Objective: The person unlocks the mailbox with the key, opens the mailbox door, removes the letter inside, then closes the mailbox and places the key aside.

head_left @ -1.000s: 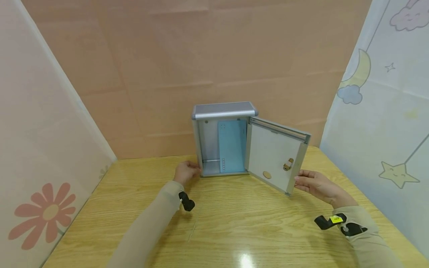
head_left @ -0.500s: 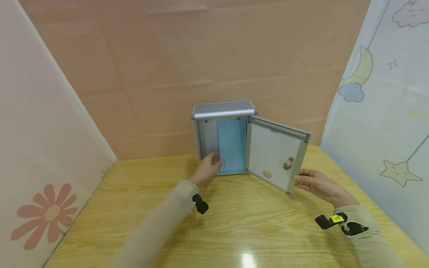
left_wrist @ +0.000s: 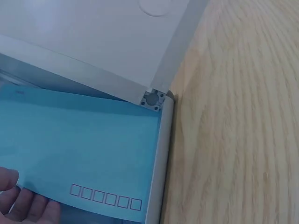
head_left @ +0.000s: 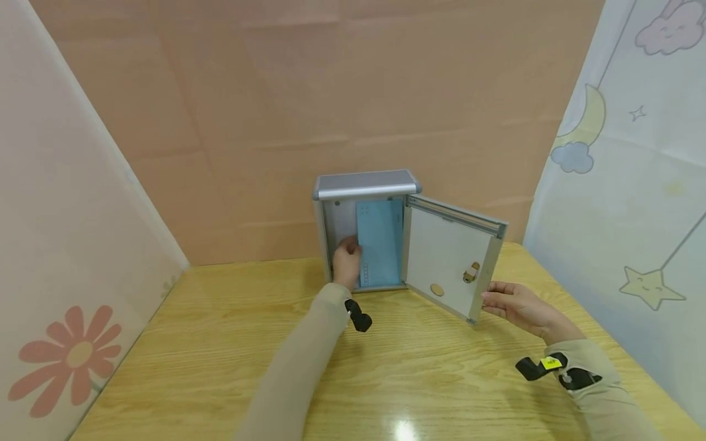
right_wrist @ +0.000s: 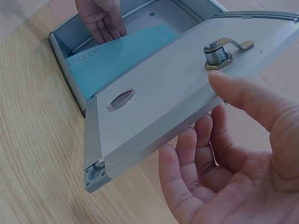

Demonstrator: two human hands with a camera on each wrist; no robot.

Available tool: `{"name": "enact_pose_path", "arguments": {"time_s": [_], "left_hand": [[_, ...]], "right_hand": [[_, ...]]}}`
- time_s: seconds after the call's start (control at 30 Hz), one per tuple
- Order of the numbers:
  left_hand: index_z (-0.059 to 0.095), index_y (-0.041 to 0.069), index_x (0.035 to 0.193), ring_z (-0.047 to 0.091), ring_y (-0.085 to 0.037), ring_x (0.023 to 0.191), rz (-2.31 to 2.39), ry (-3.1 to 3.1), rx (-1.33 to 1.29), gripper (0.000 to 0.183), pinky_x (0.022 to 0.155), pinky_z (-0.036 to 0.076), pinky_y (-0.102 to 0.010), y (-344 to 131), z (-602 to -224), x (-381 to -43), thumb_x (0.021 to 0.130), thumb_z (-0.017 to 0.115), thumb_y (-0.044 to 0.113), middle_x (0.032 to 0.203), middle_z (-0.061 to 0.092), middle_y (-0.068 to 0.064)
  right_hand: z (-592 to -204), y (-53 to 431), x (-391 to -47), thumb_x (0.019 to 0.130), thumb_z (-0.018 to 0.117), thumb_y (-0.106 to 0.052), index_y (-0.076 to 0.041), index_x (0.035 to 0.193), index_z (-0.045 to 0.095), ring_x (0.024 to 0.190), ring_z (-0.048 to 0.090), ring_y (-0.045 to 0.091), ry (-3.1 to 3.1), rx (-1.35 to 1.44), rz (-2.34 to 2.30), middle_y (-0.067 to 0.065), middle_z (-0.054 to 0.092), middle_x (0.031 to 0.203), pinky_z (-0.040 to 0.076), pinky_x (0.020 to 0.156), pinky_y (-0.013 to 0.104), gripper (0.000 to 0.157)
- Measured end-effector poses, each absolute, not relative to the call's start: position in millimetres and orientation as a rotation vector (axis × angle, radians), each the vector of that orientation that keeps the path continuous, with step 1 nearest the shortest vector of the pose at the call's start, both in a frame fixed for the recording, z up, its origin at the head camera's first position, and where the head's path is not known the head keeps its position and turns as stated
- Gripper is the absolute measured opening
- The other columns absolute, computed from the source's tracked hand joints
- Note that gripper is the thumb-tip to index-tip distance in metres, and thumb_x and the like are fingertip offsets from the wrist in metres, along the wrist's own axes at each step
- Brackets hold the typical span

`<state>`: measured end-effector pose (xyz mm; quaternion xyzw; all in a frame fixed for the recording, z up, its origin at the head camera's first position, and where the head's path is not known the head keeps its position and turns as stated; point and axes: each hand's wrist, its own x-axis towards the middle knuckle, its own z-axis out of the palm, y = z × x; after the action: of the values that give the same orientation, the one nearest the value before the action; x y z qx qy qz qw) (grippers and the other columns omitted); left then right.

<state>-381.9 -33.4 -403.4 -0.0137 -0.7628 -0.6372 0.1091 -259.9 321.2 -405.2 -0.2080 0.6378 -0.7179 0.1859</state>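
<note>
A grey metal mailbox [head_left: 366, 182] stands with its door [head_left: 447, 257] swung out to the right. Inside it a light-blue envelope [head_left: 380, 245] leans upright, a row of small red squares printed near one edge. My left hand [head_left: 347, 263] reaches into the box and grips the envelope's left edge; in the left wrist view the thumb [left_wrist: 8, 178] lies at its front and the fingers [left_wrist: 28, 205] tuck behind the edge. My right hand [right_wrist: 233, 163] holds the free edge of the door, thumb on the inner face by the lock [right_wrist: 217, 56], fingers beneath.
The box sits on a wood-grain table [head_left: 430, 367], close to a peach cloth backdrop [head_left: 248, 122]. Printed panels stand on both sides, one with a flower [head_left: 77, 355], the other with a moon and stars. A small oval window [right_wrist: 120, 99] is set in the door.
My left hand has moved from the mailbox's outer left side into the box and up to the envelope's left edge. The right hand keeps its hold on the door.
</note>
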Motion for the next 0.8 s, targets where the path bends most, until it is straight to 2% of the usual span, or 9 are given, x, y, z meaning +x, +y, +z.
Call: {"name": "enact_pose_path", "arguments": {"time_s": [0.27,0.57,0.73,0.8], "left_hand": [[0.063,0.005,0.111,0.059,-0.025,0.09,-1.608,-2.188,-0.128,0.016,0.076,0.051,-0.039,-34,-413,-377,0.098,0.057,0.013,0.099,0.064,-0.011],[0.064,0.003,0.103,0.059,-0.021,0.082,-1.498,-2.178,-0.353,0.012,0.069,0.05,-0.029,-54,-396,-345,0.097,0.058,0.011,0.094,0.065,-0.011],[0.065,0.0,0.099,0.056,-0.019,0.075,-1.56,-2.196,-0.432,0.009,0.063,0.048,-0.024,-76,-375,-323,0.094,0.062,0.007,0.09,0.064,-0.014],[0.065,0.0,0.098,0.056,-0.016,0.073,-1.609,-2.222,-0.468,0.008,0.063,0.05,-0.025,-89,-365,-315,0.093,0.064,0.007,0.089,0.064,-0.013]], "right_hand": [[-408,318,-259,0.102,0.041,0.0,-0.009,0.105,0.053,0.098,0.062,0.01,1.802,-0.583,-2.019,0.0,0.055,0.102,0.053,0.089,0.024,0.015],[-407,317,-259,0.102,0.04,0.0,-0.008,0.105,0.052,0.097,0.062,0.011,1.753,-0.592,-2.04,0.0,0.056,0.102,0.053,0.09,0.024,0.015],[-406,318,-260,0.102,0.041,0.001,-0.009,0.105,0.052,0.098,0.063,0.01,1.755,-0.568,-2.048,-0.001,0.057,0.102,0.053,0.09,0.024,0.015],[-405,320,-260,0.102,0.041,0.001,-0.009,0.105,0.052,0.098,0.062,0.01,1.762,-0.555,-2.052,0.0,0.056,0.103,0.053,0.091,0.025,0.015]]}}
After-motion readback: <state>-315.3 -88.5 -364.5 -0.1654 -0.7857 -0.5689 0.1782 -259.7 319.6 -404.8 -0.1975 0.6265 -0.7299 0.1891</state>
